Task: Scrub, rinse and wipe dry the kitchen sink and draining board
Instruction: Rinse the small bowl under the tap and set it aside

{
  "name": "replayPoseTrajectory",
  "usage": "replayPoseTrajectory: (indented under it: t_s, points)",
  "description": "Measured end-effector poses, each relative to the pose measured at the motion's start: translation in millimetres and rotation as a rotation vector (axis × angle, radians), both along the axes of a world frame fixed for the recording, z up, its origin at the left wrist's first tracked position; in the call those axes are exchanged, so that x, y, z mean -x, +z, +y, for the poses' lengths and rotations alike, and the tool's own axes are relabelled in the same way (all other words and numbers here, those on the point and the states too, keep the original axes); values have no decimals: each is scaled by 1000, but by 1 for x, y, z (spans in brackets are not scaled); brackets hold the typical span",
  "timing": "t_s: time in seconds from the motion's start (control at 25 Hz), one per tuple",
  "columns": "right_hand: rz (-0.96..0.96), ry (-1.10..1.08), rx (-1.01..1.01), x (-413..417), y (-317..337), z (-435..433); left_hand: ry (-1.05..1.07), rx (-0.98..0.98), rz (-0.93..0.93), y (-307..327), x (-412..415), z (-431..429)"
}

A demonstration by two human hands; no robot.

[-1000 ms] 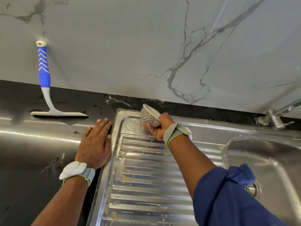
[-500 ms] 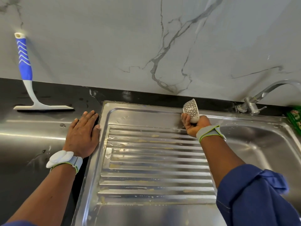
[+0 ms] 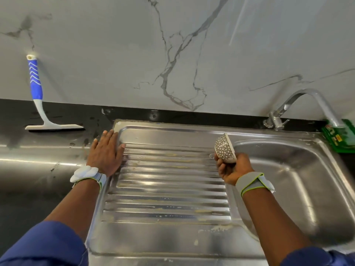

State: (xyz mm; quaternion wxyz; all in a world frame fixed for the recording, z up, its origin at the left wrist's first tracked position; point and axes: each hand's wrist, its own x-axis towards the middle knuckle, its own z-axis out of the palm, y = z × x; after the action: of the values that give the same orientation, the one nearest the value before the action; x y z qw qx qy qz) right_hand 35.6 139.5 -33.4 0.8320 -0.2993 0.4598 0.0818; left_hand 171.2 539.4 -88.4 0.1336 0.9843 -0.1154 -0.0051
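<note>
The ribbed steel draining board fills the middle of the view, streaked with yellowish residue. To its right lies the sink basin. My right hand grips a small patterned bowl, tilted on its side, over the board's right edge next to the basin. My left hand rests flat, fingers straight, on the board's left rim.
A blue and white squeegee leans against the marble wall at the back left, on the dark counter. A chrome tap arches over the basin's far corner. A green packet lies at the far right.
My right hand has carried the bowl along the board's back from left to right, and now nearer, to the basin side. My left hand has stayed on the left rim.
</note>
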Motion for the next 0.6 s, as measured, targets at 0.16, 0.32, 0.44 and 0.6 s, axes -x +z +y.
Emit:
replayPoseTrajectory:
  t_s: [0.16, 0.32, 0.44, 0.6]
  points:
    - [1, -47, 8, 40, 2, -45, -77, 92, -26, 19, 25, -89]
    - [18, -40, 30, 76, 8, -90, -230, 152, 12, 34, 51, -202]
    - [23, -27, 50, 91, 13, -120, -366, 168, 28, 44, 63, -286]
    - [12, 3, 44, 107, 19, -159, -518, 234, 10, 65, 73, -401]
